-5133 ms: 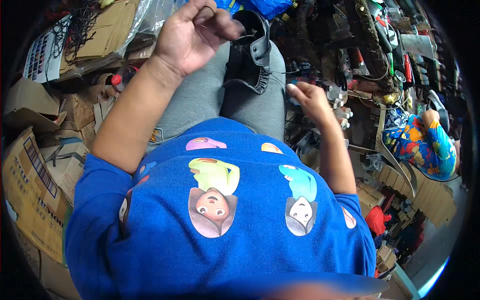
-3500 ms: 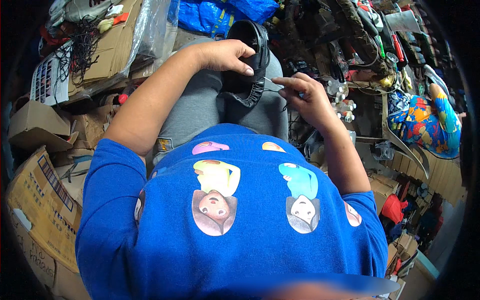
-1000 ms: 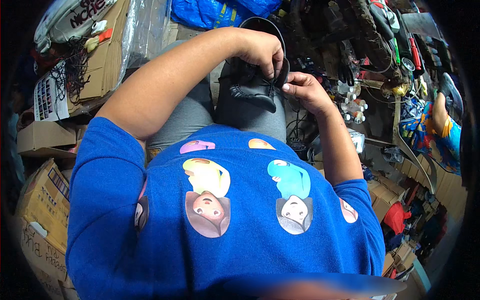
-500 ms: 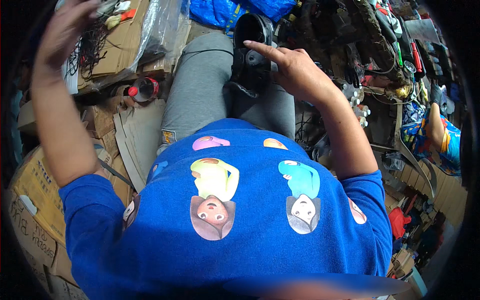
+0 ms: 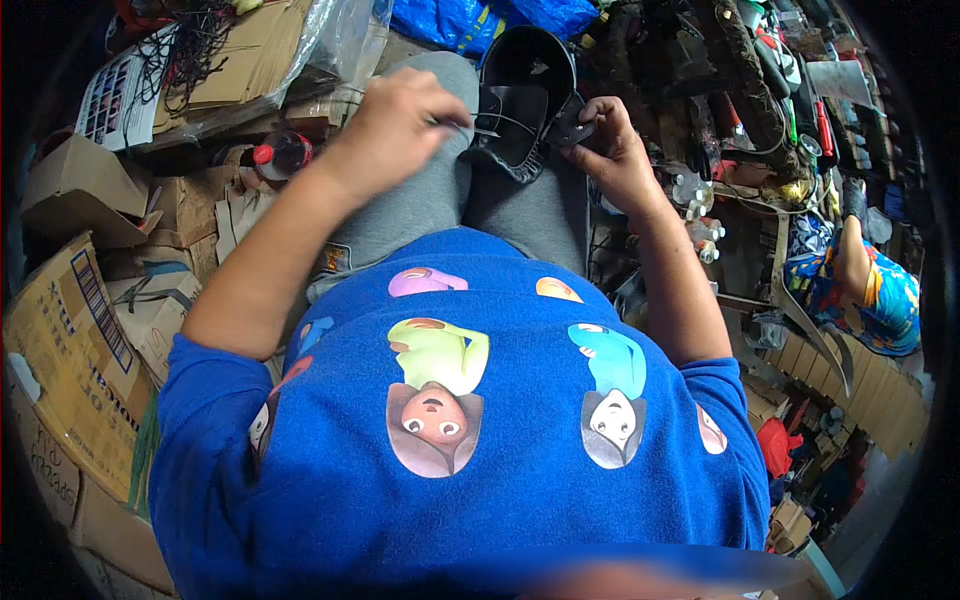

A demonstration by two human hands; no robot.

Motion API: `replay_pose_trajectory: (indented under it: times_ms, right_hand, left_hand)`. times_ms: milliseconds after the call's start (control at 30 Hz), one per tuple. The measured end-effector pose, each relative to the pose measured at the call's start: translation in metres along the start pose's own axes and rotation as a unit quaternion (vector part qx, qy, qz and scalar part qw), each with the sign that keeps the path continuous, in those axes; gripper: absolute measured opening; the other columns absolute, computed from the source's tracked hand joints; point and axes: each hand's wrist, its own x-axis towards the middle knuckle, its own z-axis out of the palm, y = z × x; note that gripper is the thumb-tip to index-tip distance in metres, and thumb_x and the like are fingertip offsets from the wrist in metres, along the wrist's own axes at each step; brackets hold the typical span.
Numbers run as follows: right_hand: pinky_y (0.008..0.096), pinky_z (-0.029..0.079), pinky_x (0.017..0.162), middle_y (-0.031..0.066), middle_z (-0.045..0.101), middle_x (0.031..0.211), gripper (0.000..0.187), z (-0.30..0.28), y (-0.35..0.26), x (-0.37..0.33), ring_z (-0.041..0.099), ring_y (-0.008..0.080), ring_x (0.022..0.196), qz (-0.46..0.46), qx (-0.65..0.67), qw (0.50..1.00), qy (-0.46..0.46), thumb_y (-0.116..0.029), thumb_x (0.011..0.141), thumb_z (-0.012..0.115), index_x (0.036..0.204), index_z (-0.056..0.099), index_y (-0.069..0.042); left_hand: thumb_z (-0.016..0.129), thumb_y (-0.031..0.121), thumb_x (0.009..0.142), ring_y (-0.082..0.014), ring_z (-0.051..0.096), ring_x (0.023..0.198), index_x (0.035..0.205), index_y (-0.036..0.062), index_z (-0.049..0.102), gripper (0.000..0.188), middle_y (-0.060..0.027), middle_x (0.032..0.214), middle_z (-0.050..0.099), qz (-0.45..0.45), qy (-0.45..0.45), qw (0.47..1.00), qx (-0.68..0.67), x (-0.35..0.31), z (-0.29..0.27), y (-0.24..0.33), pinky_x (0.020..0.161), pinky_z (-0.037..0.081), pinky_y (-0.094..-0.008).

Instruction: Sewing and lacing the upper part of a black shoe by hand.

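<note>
A black boot [image 5: 532, 65] stands between my knees, its round opening toward the far side and its leather flap [image 5: 508, 115] folded toward me. My left hand [image 5: 405, 125] is closed in a pinch just left of the boot, on a thin, pointed, needle-like thing [image 5: 486, 132]. A fine thread [image 5: 515, 119] curves across the flap near it. On the boot's right side, my right hand [image 5: 615, 150] grips a black side edge [image 5: 570, 128] between thumb and fingers. Grey trousers [image 5: 425, 190] cover my legs under the boot.
Cardboard and papers [image 5: 125, 95] with black cords lie far left, near a red-capped bottle [image 5: 280, 156]. Cardboard boxes [image 5: 85, 190] stand at left. Blue plastic sheeting [image 5: 440, 22] lies beyond the boot. Tools and small bottles [image 5: 705, 230] crowd the right, where another person's arm [image 5: 852, 255] shows.
My left hand has come down from the upper left to the boot. My right hand, earlier with a finger pointing out over the boot, now grips its edge.
</note>
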Motion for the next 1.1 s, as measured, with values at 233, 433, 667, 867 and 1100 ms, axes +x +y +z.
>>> replay_pose_trajectory:
  times_ms: [233,433,667,867,1100]
  right_hand:
    - [0.0224,0.043,0.078,0.0015,0.057,0.094,0.039,0.003,0.009,-0.001,0.051,0.0072,0.088,-0.017,0.069,0.997,0.016,0.006,0.076,0.064,0.105,0.042,-0.010]
    - [0.0198,0.041,0.072,-0.0048,0.049,0.088,0.034,-0.012,0.008,0.014,0.049,0.0054,0.082,-0.011,0.071,0.997,-0.035,0.008,0.075,0.064,0.101,0.049,-0.009]
    - [0.0189,0.039,0.070,-0.0064,0.046,0.085,0.034,-0.018,0.011,0.019,0.047,0.0041,0.080,-0.002,0.088,0.995,-0.055,0.010,0.073,0.063,0.099,0.052,-0.009]
    - [0.0195,0.040,0.070,-0.0062,0.047,0.085,0.034,-0.017,0.007,0.019,0.047,0.0043,0.079,-0.006,0.085,0.995,-0.048,0.011,0.073,0.061,0.099,0.052,-0.009]
    - [0.0202,0.041,0.068,-0.0056,0.048,0.079,0.035,-0.010,-0.008,0.013,0.049,0.0052,0.076,0.014,0.052,0.998,-0.025,0.006,0.074,0.067,0.102,0.053,-0.008]
  left_hand:
    - [0.068,0.016,0.072,-0.0205,0.052,0.082,0.087,0.0187,0.070,0.016,-0.0016,0.076,0.051,0.039,0.062,0.992,0.100,0.012,0.035,-0.004,0.078,0.034,-0.0357]
    - [0.066,0.014,0.075,-0.0191,0.051,0.081,0.091,0.0227,0.071,0.019,-0.0008,0.077,0.050,0.048,0.007,0.998,0.044,0.029,0.042,-0.015,0.078,0.034,-0.0355]
    - [0.066,0.015,0.075,-0.0186,0.051,0.083,0.091,0.0233,0.072,0.018,-0.0007,0.079,0.050,0.031,-0.011,0.998,0.047,0.031,0.043,-0.018,0.079,0.034,-0.0353]
    - [0.066,0.016,0.076,-0.0181,0.051,0.083,0.090,0.0236,0.072,0.017,-0.0007,0.078,0.049,0.030,-0.016,0.998,0.056,0.033,0.044,-0.019,0.079,0.033,-0.0350]
    - [0.067,0.016,0.074,-0.0160,0.051,0.083,0.090,0.0234,0.072,0.018,0.0008,0.074,0.052,0.018,-0.039,0.998,0.042,0.034,0.044,-0.016,0.080,0.030,-0.0340]
